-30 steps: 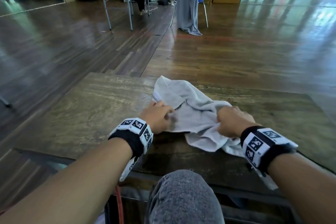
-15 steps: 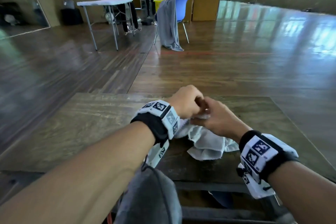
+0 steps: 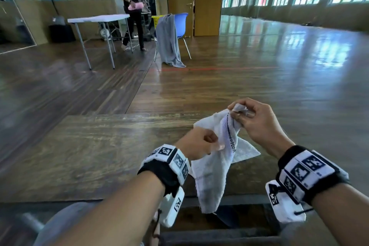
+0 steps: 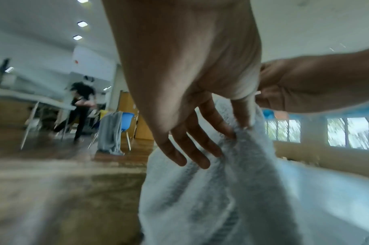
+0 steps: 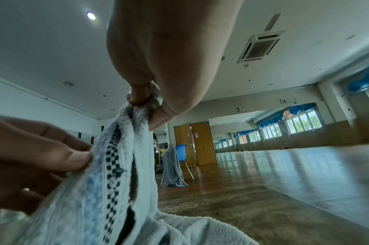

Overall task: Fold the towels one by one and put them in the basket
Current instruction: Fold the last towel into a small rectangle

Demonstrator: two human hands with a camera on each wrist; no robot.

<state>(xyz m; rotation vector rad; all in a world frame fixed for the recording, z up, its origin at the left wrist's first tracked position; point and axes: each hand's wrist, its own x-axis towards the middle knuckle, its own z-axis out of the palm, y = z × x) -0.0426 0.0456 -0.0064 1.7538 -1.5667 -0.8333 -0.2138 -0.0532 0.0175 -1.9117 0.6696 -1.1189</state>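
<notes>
1. Above the brown wooden worktop [image 3: 83, 146], a soft white towel with a dark checked stripe [image 3: 213, 168] hangs between two hands, up in the air.
2. The right hand [image 3: 257, 124] is higher. Its grip pinches the top corner of the towel between thumb and fingertips [image 5: 140, 97].
3. The left hand [image 3: 196, 143] is lower and just beside it. Its grip pinches the towel edge near the checked stripe, thumb on one side and a finger on the other; its other fingers [image 4: 189, 149] hang loose against the cloth.
4. The towel is bunched and droops down past the near edge of the worktop. One flat corner sticks out to the right, low over the worktop.
5. Both wrists wear black bands with white square-patterned blocks [image 3: 175, 161].
6. Far off on the shiny wooden floor [image 3: 259, 78] stands a blue chair [image 3: 180, 24] with a grey cloth [image 3: 167, 42] draped over it.
7. Near it is a white folding table [image 3: 97, 19], and a person in black clothes [image 3: 131, 8] stands behind it holding something pink.
</notes>
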